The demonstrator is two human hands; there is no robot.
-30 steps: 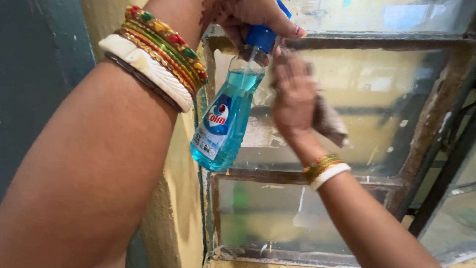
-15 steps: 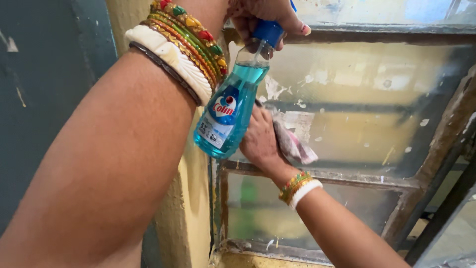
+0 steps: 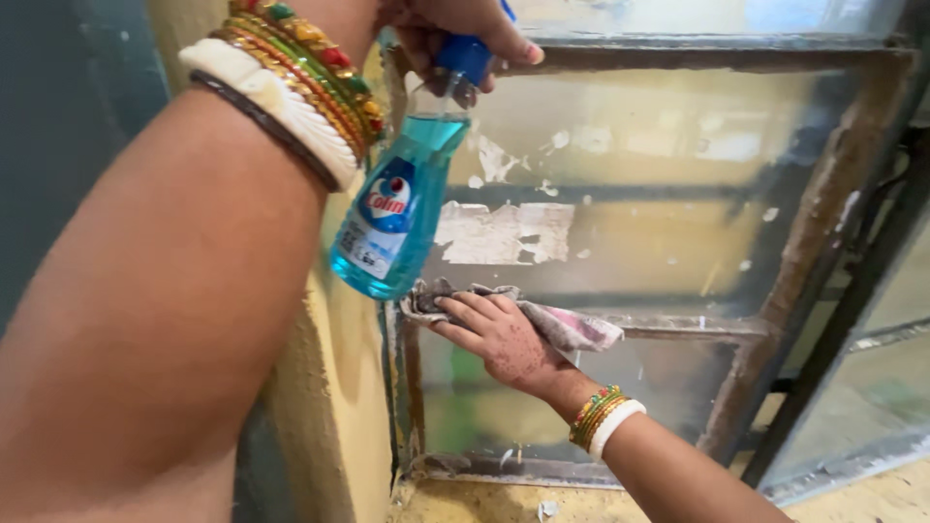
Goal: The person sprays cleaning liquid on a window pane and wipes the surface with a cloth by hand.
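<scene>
Head view, 1 view only:

- Hands: 2. The left hand is at the top edge, fingers curled tight round the blue trigger head of a spray bottle. The right hand lies lower, fingers stretched nearly flat, pressing a cloth against the window frame.
- Spray bottle: 1, clear plastic with blue liquid. Its long axis is tilted, the head up and to the right, the base down and to the left. It hangs in front of the window's left edge, just above the cloth and not touching it.
- Label: 1, on the bottle's lower half, a blue upper part with a round red-and-white mark over a white panel of small print.
- Cloth: 1, grey-pink, crumpled, spread along the horizontal bar of the frame, under the right hand and trailing to its right.
- Window frame: 1, rusty metal, with a bar dividing an upper and a lower pane.
- Upper pane: cloudy, with 1 large patch of torn white paper near its lower left and several small white flecks.
- Bangles: a stack of coloured and white ones on the left wrist, a smaller stack on the right wrist.
- Wall: yellow, rough, left of the frame.
</scene>
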